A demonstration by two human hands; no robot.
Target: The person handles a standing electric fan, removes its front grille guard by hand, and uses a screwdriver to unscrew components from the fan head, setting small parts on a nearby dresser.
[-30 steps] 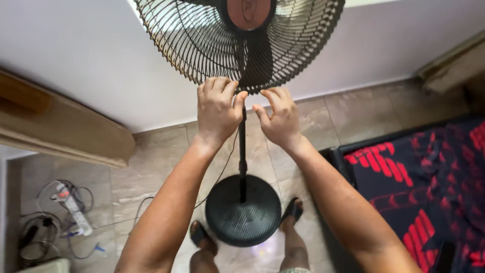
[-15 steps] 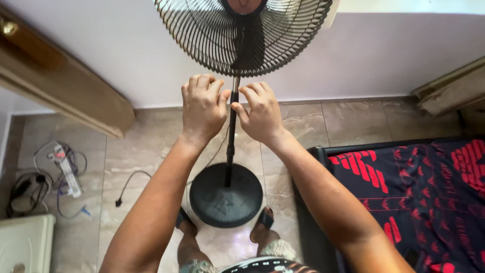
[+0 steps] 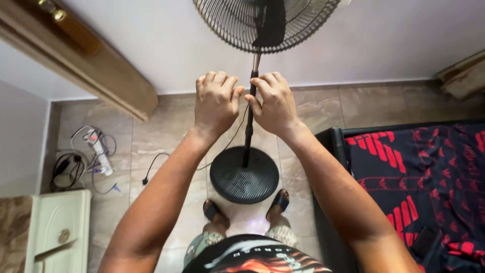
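Pedestal fan (image 3: 255,96) is standing on the tiled floor (image 3: 166,136) close to the white wall, its round ribbed black base (image 3: 244,175) just ahead of my sandalled feet. In the head view I am seeing both hands sitting further down the pole (image 3: 249,116) than a second ago — away from the wire cage (image 3: 262,23), nearer the pole's joint. My left hand (image 3: 216,103) is curling beside the pole, thumb touching it; my right hand (image 3: 273,103) is curling on the other side — whether either is truly clamping I cannot tell. A thin black cord (image 3: 164,159) is trailing toward the floor's left edge, where a white power strip (image 3: 98,151) is lying.
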